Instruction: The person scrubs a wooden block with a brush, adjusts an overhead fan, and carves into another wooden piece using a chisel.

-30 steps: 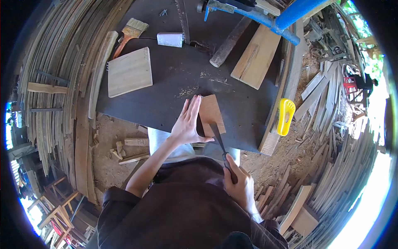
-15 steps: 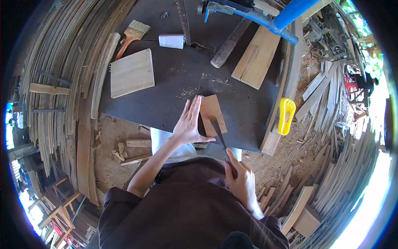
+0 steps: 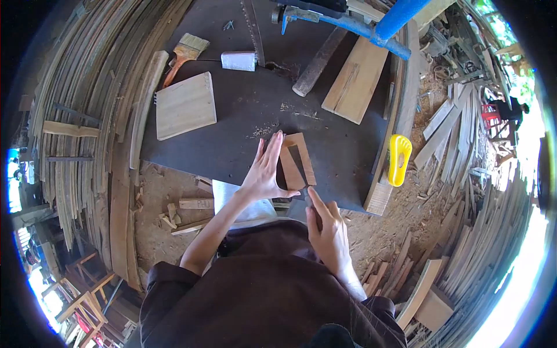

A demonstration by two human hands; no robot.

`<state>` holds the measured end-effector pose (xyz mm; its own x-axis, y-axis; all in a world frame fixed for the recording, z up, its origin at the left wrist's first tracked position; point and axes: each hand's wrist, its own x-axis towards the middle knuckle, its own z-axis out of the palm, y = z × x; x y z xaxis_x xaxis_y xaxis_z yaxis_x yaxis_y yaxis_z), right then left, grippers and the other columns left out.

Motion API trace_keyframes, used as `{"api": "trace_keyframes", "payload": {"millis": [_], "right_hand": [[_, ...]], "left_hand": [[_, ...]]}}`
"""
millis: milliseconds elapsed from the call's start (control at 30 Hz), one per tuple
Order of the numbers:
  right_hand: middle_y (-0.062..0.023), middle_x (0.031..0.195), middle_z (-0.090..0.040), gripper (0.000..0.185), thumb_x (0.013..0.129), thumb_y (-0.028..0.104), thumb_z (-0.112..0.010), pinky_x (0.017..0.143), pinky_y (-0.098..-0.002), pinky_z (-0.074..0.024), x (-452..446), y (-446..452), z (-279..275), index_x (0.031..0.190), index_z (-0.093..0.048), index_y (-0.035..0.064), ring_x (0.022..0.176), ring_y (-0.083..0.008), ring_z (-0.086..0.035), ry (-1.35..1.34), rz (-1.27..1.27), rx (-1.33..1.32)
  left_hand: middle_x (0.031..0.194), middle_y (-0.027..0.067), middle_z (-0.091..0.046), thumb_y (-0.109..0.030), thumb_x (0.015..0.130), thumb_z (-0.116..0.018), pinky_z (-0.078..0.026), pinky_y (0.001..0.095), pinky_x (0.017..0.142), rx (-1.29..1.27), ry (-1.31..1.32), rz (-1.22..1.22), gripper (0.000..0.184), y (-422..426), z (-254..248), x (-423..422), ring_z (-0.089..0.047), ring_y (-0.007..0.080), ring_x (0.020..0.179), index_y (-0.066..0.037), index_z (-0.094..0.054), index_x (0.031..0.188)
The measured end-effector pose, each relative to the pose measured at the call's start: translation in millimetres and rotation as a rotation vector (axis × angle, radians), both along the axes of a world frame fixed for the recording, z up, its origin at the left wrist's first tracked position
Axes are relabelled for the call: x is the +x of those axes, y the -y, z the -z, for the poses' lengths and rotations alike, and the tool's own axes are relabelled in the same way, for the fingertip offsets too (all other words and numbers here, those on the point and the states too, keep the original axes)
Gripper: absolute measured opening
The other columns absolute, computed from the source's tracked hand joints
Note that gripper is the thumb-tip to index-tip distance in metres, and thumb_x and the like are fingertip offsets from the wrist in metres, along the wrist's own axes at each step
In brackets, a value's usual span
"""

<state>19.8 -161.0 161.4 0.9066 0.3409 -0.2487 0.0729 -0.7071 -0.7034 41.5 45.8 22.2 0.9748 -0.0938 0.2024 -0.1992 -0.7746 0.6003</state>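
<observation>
Slantwise, a dark tapered blade (image 3: 297, 162) overlies a wooden block (image 3: 289, 166).

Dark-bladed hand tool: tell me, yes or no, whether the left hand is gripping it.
No, the right hand holds the dark-bladed hand tool, while the left hand is spread beside the small wooden block.

A paintbrush (image 3: 184, 53) lies just beyond the square board (image 3: 185, 110), a whitish block (image 3: 238, 61) beyond and right of that board. Well to its right rest a rough stick (image 3: 319, 62) and a plank (image 3: 357, 84); long strips (image 3: 87, 87) pile left.
</observation>
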Motion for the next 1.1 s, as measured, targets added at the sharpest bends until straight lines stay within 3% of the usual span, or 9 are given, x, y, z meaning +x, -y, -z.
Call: {"api": "trace_keyframes", "payload": {"millis": [167,267,367,433,467,567,667,833,1100], "right_hand": [[-0.0308,0.147,-0.041,0.048,0.090,0.003,-0.059,0.094,-0.0454,-0.0556,-10.0,2.6,6.9,0.138,-0.057,0.0081,0.122,-0.0466,-0.058,0.102,-0.146,0.167],[-0.0308,0.147,-0.040,0.048,0.087,0.002,-0.063,0.093,-0.0464,-0.0556,-16.1,-2.5,11.4,0.135,-0.058,0.0056,0.125,-0.0466,-0.056,0.190,-0.190,0.306],[-0.0272,0.137,-0.048,0.040,0.082,0.007,-0.074,0.092,-0.0476,-0.0561,-18.1,-12.2,0.7,0.121,-0.064,0.0011,0.120,-0.0445,-0.059,0.158,-0.146,0.391],[-0.0197,0.124,-0.054,0.041,0.075,0.017,-0.085,0.084,-0.0444,-0.0557,-26.1,-19.8,4.3,0.109,-0.069,0.0022,0.109,-0.0355,-0.062,0.233,-0.059,0.441],[-0.0197,0.124,-0.054,0.041,0.075,0.017,-0.085,0.084,-0.0444,-0.0557,-30.1,-18.4,7.9,0.109,-0.069,0.0022,0.109,-0.0355,-0.062,0.233,-0.052,0.443],[-0.0097,0.108,-0.063,0.041,0.063,0.024,-0.092,0.078,-0.0372,-0.0480,-32.3,-9.9,22.1,0.098,-0.074,0.0108,0.095,-0.0242,-0.060,0.806,-0.176,0.286],[-0.0062,0.105,-0.066,0.031,0.065,0.025,-0.088,0.082,-0.0390,-0.0417,-20.7,-3.3,21.5,0.089,-0.075,0.0103,0.091,-0.0227,-0.058,0.971,-0.284,0.483],[-0.0081,0.076,-0.064,0.026,0.074,0.025,-0.080,0.078,-0.0391,-0.0511,-7.8,-16.7,40.5,0.071,-0.066,0.0033,0.075,-0.0244,-0.064,0.860,-0.609,0.857],[-0.0057,0.061,-0.058,0.029,0.077,0.018,-0.072,0.066,-0.0352,-0.0501,12.9,-16.6,54.5,0.058,-0.055,0.0052,0.054,-0.0235,-0.057,0.638,-0.604,0.995]], "left_hand": [[0.164,0.0229,-0.013,-0.049,0.064,-0.087,-0.013,0.0545,0.123,-0.011,0.013,0.045,0.133,-6.1,-20.0,7.9,-0.017,0.0358,0.152,0.000,-0.007,0.158],[0.164,0.0195,-0.020,-0.023,0.071,-0.085,-0.022,0.0534,0.121,-0.009,0.048,0.269,0.108,7.0,-44.6,-11.0,-0.019,0.0314,0.153,-0.002,-0.023,0.157],[0.156,0.0178,-0.038,-0.019,0.073,-0.084,-0.026,0.0530,0.119,-0.194,0.089,0.378,0.099,35.0,-33.9,-32.7,-0.037,0.0301,0.146,-0.006,-0.030,0.155],[0.127,0.0134,-0.063,-0.017,0.076,-0.083,-0.037,0.0520,0.113,-0.594,0.186,0.163,0.072,42.0,-36.4,-35.6,-0.061,0.0281,0.121,-0.006,-0.052,0.140],[0.127,0.0134,-0.063,-0.017,0.076,-0.083,-0.037,0.0520,0.113,-0.592,0.182,0.169,0.072,43.4,-36.2,-34.0,-0.061,0.0281,0.121,-0.006,-0.052,0.140],[0.082,0.0064,-0.062,-0.013,0.078,-0.079,-0.054,0.0463,0.092,-0.510,0.393,0.282,0.023,49.4,-43.5,-28.4,-0.065,0.0248,0.083,-0.005,-0.070,0.097],[0.080,0.0058,-0.061,-0.018,0.074,-0.078,-0.054,0.0445,0.087,-0.493,0.400,0.425,0.022,54.2,-44.7,-29.3,-0.064,0.0260,0.079,-0.006,-0.066,0.088],[0.073,0.0036,-0.058,-0.020,0.075,-0.074,-0.050,0.0364,0.065,-0.458,0.465,0.432,0.020,59.8,-40.6,-22.2,-0.060,0.0242,0.068,-0.007,-0.059,0.074],[0.082,0.0044,-0.063,-0.027,0.071,-0.070,-0.052,0.0359,0.076,-0.362,0.255,0.683,0.022,44.0,-47.4,-0.4,-0.063,0.0237,0.081,-0.007,-0.061,0.076]]}}
